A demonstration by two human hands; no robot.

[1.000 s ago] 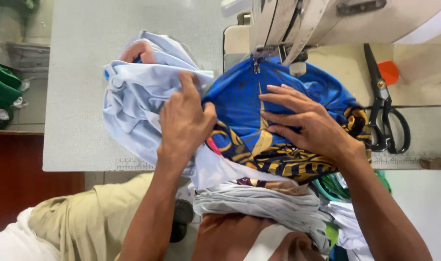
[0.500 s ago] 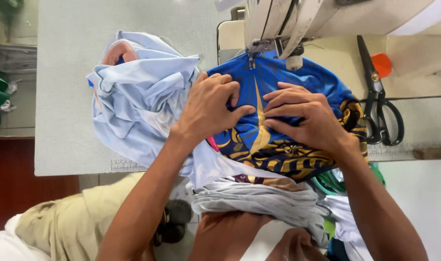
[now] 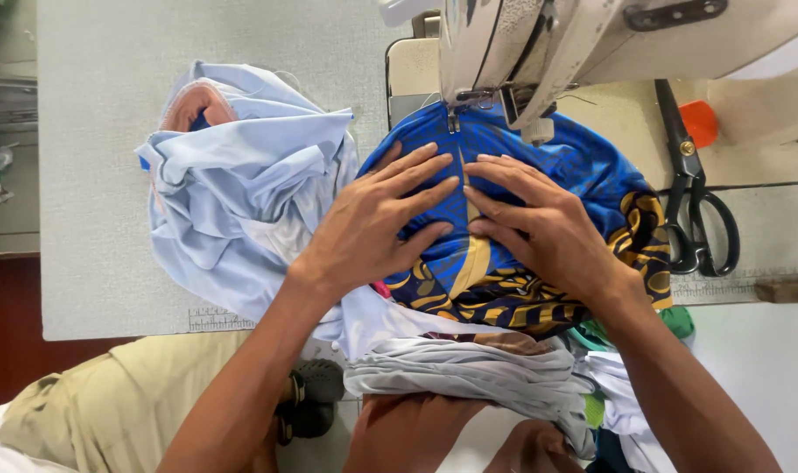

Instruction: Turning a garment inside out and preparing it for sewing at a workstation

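Note:
A blue cloth with yellow and black pattern [image 3: 591,180] lies under the needle of a white sewing machine [image 3: 539,39]. My left hand [image 3: 377,223] presses flat on its left side, fingers spread toward the needle. My right hand [image 3: 539,223] presses flat on its right side, fingers pointing left. Both hands nearly meet at a seam running down the cloth's middle. A bunched pale blue garment [image 3: 241,184] lies left of my left hand.
Black-handled scissors [image 3: 696,197] lie on the machine table at the right, beside an orange object [image 3: 701,123]. Grey and white fabric [image 3: 469,372] is piled in my lap. The grey tabletop [image 3: 92,175] stretches left; a ruler strip runs along its near edge.
My left hand moved from the pale blue garment onto the blue patterned cloth and flattened beside my right hand. The pale blue garment shifted left.

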